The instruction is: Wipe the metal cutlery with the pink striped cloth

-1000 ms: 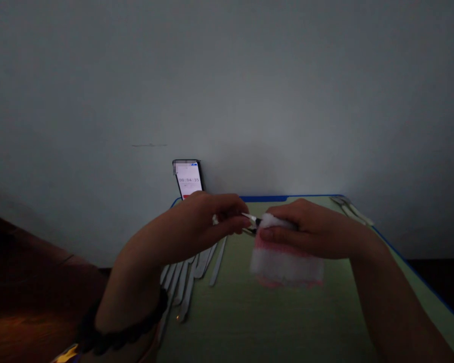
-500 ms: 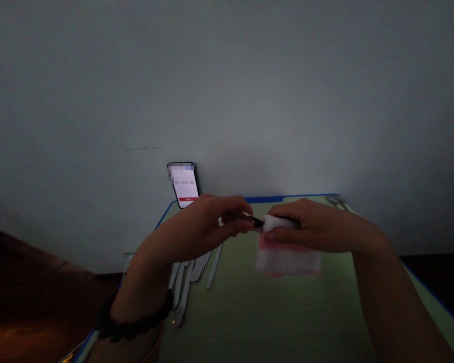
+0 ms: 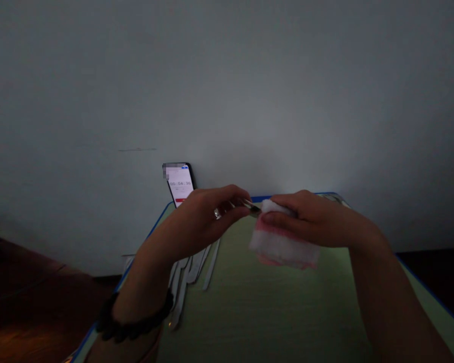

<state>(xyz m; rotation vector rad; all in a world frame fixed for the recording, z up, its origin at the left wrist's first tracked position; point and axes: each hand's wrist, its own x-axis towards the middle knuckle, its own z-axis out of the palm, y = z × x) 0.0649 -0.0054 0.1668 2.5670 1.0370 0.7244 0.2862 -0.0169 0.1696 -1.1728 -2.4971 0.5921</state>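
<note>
My left hand (image 3: 212, 214), with a ring and a dark beaded bracelet, pinches a thin, shiny piece of metal cutlery (image 3: 254, 209). Whether it is a fork or a spoon I cannot tell, since fingers and cloth cover most of it. A white and pink cloth (image 3: 285, 248) is gripped in my right hand (image 3: 312, 217) and folded around the cutlery's other end. The cloth's lower part hangs loose above the table. Below my left wrist, several table knives (image 3: 181, 295) lie side by side.
The light green table (image 3: 242, 312) has a blue edge and stands against a grey wall. A phone (image 3: 179, 184) showing a timer leans on the wall at the back left. More metal cutlery (image 3: 335, 197) lies at the back right, partly behind my right hand.
Both hands have risen slightly, along with the cutlery and the cloth. The cloth's hanging part has swung and now slants. The view has shifted a little.
</note>
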